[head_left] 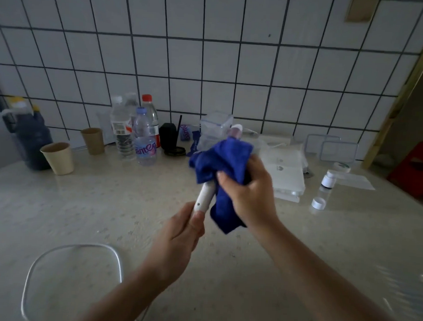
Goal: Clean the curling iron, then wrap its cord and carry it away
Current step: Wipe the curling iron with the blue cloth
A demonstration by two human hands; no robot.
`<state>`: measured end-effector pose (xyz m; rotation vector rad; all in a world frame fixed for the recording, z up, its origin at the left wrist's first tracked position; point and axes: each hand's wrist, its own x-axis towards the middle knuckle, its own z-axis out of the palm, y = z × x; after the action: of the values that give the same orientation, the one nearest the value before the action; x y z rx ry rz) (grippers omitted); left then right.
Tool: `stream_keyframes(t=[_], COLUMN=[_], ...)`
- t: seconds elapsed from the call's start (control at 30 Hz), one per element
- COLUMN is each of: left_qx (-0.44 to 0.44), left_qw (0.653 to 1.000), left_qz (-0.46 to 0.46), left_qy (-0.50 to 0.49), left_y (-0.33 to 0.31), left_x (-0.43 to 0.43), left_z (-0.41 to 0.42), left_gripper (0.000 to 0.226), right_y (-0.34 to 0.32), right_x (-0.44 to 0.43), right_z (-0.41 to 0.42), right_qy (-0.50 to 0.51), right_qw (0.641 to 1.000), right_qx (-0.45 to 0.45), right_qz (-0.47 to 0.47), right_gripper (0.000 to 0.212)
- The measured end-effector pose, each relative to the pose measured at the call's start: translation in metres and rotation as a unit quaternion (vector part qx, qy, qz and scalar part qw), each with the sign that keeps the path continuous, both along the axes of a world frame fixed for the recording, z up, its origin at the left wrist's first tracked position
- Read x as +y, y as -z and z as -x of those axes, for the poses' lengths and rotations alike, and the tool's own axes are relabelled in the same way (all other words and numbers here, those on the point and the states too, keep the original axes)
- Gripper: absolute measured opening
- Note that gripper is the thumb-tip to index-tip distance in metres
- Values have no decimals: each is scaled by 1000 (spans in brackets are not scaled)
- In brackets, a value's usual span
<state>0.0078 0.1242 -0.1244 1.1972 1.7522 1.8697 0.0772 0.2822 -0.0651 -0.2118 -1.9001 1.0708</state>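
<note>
Two grips above the desk point(106, 204), both clenched on something. Left grip point(178, 234), lower and nearer: fingers and thumb curled round the bottom end of the curling iron point(205, 195), holding the white handle clear of the desk and tilted up and away to the right. Right grip point(248, 188), higher: clutching a blue cloth point(222, 160) bunched round the barrel, thumb on the near side, a loose corner hanging down beside the wrist. Visible of the iron: the handle with one small dark button and the pinkish tip poking past the cloth; the middle hidden inside the folds.

At the near left, a white cord point(80, 245) in a wide loop on the desk, its join to the iron out of sight behind the left forearm.

Farther back along the tiled wall point(210, 51): a dark jug point(29, 138) at far left, two paper cups point(58, 157), a cluster of plastic water bottles point(146, 138), a black object point(169, 136) too dim to identify, and a clear lidded container point(215, 126) just behind the iron's tip. To the right of the grips, flat white packets point(287, 173), a small white device point(329, 179) and a white cap point(318, 203) near it.
</note>
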Motion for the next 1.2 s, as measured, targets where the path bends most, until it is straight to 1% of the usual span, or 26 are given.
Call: stream_keyframes(t=[0.07, 0.1, 0.17, 0.23, 0.3, 0.37, 0.4, 0.47, 0.53, 0.6, 0.67, 0.7, 0.73, 0.77, 0.83, 1.0, 1.07, 1.1, 1.17, 1.2], left_qx=[30, 30, -21, -86, -101, -79, -55, -8, -4, -35, -102, -134, -157, -174, -188, -181, -215, -246, -308, -326], left_qw=[999, 999, 1000, 996, 995, 997, 998, 999, 999, 999, 995, 991, 987, 984, 982, 978, 970, 964, 947, 942], left_qz=[14, 12, -3, -12, -14, -12, -4, 19, 26, 13, -1, 1, 9, 13, 16, 69, 84, 88, 86, 76], left_qy=[1, 0, 1, -7, -15, 8, 19, 26, 24, 20, -2, -22, -37, -42, -14, 79, 71, 56, 27, 14], left_y=[0, 0, 0, -1, -1, -4, -5, -4, -4, -4, -5, -5, -7, -8, -9, -5, -6, -5, -6, -8], left_x=[0, -1, -1, -2, -3, -4, -5, -4, -3, -3, -3, -2, -1, -1, -1, -5, -4, -2, 0, 1], left_z=[-3, -3, -1, 3, 8, 8, 6, 2, -1, 0, 4, 8, 11, 13, 17, 18, 16, 16, 19, 19], left_gripper=[30, 29, 26, 26, 29, 27, 29, 26, 26, 27, 27, 37, 42, 38, 22, 20, 23, 30, 44, 44], right_y=[-6, -6, 1, 8, 11, 9, 7, 2, 0, 3, 10, 12, 14, 15, 15, 4, 0, 0, 7, 12], right_x=[11, 13, 7, -6, -14, -11, -6, 6, 12, 5, -6, -12, -16, -19, -21, 6, 10, 9, 0, -7], right_z=[-5, -6, -6, -1, 3, 3, 1, -4, -7, -7, -5, -4, -3, -1, -1, -6, -9, -10, -8, -7], right_qy=[5, -20, -98, -150, -135, -82, -52, 2, 5, -50, -116, -139, -149, -145, -119, -8, 6, 1, -28, -60], right_qw=[999, 999, 994, 987, 987, 993, 997, 1000, 1000, 998, 991, 987, 985, 986, 990, 1000, 1000, 1000, 998, 995], right_qx=[21, 24, -7, -63, -75, -49, -32, 6, -2, -37, -67, -76, -82, -84, -69, -27, -23, -28, -56, -76], right_qz=[36, 45, 39, -1, -49, -62, -51, -14, 17, 28, 20, 9, -4, -17, -29, -11, 4, 3, -8, -10], right_gripper=[25, 28, 34, 39, 31, 25, 24, 30, 34, 39, 40, 41, 40, 39, 39, 30, 32, 32, 33, 36])
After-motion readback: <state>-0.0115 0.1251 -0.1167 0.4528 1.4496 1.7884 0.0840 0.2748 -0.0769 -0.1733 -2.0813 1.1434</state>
